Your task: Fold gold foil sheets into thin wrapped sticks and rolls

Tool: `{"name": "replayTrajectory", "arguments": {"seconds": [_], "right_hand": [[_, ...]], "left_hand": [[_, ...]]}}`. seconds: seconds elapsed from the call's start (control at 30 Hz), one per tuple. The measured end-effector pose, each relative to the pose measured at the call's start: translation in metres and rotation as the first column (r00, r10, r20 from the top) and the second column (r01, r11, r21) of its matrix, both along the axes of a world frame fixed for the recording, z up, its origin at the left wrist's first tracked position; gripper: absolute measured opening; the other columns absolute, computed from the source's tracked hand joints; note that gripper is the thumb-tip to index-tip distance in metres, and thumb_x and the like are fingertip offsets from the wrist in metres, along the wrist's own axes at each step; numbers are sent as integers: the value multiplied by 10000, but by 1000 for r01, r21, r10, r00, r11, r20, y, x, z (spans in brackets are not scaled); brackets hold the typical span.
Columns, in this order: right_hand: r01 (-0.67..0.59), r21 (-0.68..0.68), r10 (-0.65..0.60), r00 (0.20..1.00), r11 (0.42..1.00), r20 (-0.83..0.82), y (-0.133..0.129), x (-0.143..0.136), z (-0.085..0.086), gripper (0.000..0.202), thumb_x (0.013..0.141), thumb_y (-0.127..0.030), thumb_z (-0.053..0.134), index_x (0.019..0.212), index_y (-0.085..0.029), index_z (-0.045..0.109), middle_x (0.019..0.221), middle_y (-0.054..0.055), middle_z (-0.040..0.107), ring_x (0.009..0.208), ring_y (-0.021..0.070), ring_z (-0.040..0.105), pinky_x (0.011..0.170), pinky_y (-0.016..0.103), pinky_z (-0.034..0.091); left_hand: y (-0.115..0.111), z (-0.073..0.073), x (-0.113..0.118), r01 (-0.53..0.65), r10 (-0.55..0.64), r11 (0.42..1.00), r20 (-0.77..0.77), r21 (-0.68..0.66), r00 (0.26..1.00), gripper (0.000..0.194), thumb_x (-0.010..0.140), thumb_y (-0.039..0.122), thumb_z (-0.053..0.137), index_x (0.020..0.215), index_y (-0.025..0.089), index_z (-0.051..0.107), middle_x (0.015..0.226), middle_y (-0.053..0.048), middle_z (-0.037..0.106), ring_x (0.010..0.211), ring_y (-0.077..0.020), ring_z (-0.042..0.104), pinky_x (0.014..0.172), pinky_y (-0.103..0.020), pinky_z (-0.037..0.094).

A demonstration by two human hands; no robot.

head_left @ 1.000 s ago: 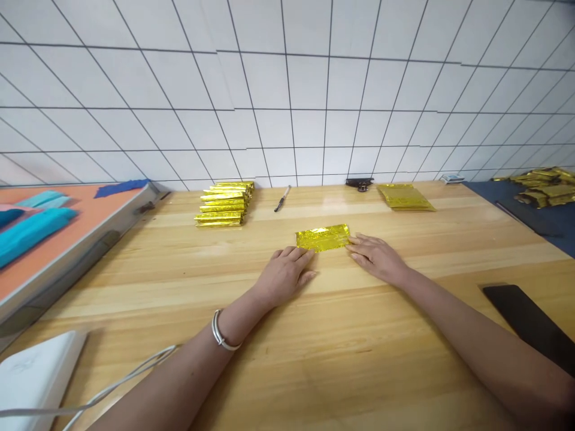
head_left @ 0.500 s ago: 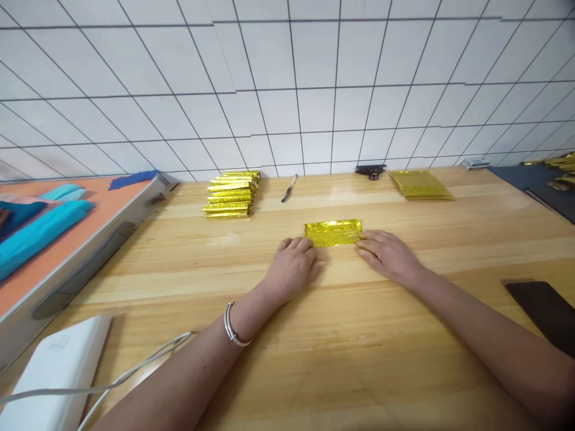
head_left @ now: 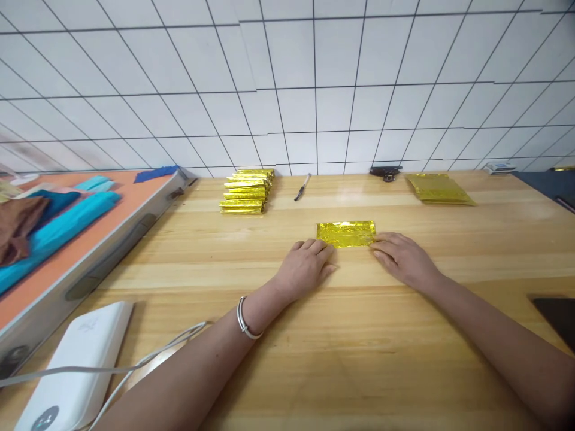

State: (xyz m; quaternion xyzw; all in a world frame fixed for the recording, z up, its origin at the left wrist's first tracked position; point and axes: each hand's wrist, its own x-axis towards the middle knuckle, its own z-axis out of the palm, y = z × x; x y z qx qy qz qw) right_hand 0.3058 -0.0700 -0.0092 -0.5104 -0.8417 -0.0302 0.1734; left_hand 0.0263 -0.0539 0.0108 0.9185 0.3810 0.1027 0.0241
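A flat strip of shiny gold foil lies on the wooden table between my two hands. My left hand rests palm down, its fingertips on the foil's lower left corner and its thumb apart below. At the foil's right edge, the fingertips of my right hand touch it, fingers extended and thumb a little apart. Behind and to the left is a row of rolled or folded gold foil pieces. A stack of flat gold sheets lies at the back right.
A pen and a black clip-like object lie near the tiled wall. At left, an orange surface holds blue and brown cloth. A white power bank with a cable lies front left. A dark flat object is at right.
The whole view has shifted, so that the table's things appear further right. Both hands stay at the foil's edges, and the foil looks the same.
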Motion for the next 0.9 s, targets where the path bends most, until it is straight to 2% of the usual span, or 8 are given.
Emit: {"name": "replayTrajectory", "arguments": {"seconds": [0.33,0.47,0.6,0.7,0.9], "right_hand": [[-31,0,31,998,1000,-54,1,-2,7,267,880,-328,435,1007,-249,656,1090,45,635,1075,209,522,945,394,393],[-61,8,62,997,998,-40,3,-3,9,267,870,-331,444,1008,-239,655,1139,54,614,1099,224,507,959,419,381],[-62,11,62,998,998,-27,2,-5,12,270,872,-323,440,1005,-232,656,1187,58,586,1131,240,486,976,436,370],[-59,21,60,997,998,-51,-1,-8,17,280,875,-333,440,1033,-219,641,1208,65,573,1152,242,474,991,432,364],[-125,-21,124,991,992,-44,9,-26,25,376,882,-352,416,1203,-198,539,1313,76,492,1192,251,451,1018,443,351]], "left_hand": [[3,-2,-2,23,-23,1000,14,14,1000,369,890,423,402,1187,225,496,1039,-77,546,1014,-233,459,892,-388,325],[3,-4,-3,33,-33,999,29,11,999,364,887,422,408,1178,227,508,1051,-80,541,1022,-236,454,904,-399,324],[3,-7,-3,23,-25,999,60,42,998,351,876,424,430,1139,218,536,1166,-91,494,1088,-244,422,926,-400,321],[3,-8,-4,26,-30,997,67,70,997,341,872,419,442,1113,202,548,1250,-93,448,1149,-248,386,954,-397,307],[14,-1,-2,127,-128,992,26,23,991,298,888,382,428,1048,167,559,1094,-84,552,1046,-208,480,928,-359,346]]}}
